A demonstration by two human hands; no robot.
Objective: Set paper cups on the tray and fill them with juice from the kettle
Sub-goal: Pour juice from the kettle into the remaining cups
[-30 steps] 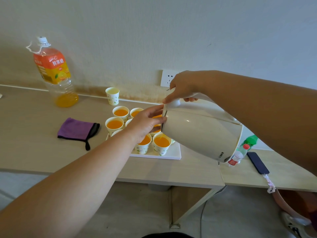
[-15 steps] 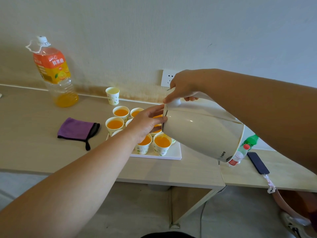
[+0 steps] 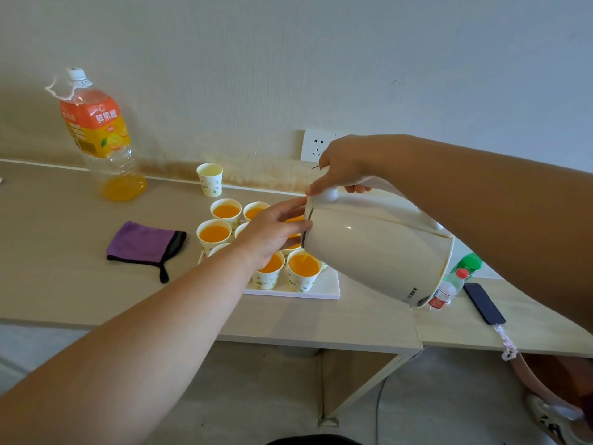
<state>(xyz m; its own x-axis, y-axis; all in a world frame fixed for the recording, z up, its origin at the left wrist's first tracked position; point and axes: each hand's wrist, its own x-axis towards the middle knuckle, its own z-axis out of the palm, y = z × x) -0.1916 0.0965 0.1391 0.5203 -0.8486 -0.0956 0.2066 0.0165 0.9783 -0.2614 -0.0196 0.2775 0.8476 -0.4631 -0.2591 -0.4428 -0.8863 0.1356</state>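
Tilting the electric kettle [image 3: 378, 252] above the white tray [image 3: 324, 289], we are gripping its handle with our right hand [image 3: 343, 168], fingers curled round it. Our left hand [image 3: 276, 232] is touching the kettle's rim with loosely extended fingertips. Paper cups [image 3: 303, 268] of orange juice are crowding the tray; a lone cup [image 3: 210, 179] is standing behind it, near the wall.

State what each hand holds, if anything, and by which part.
The right hand grips the kettle by its handle. The left hand only touches the kettle's top edge with nearly straight fingers.
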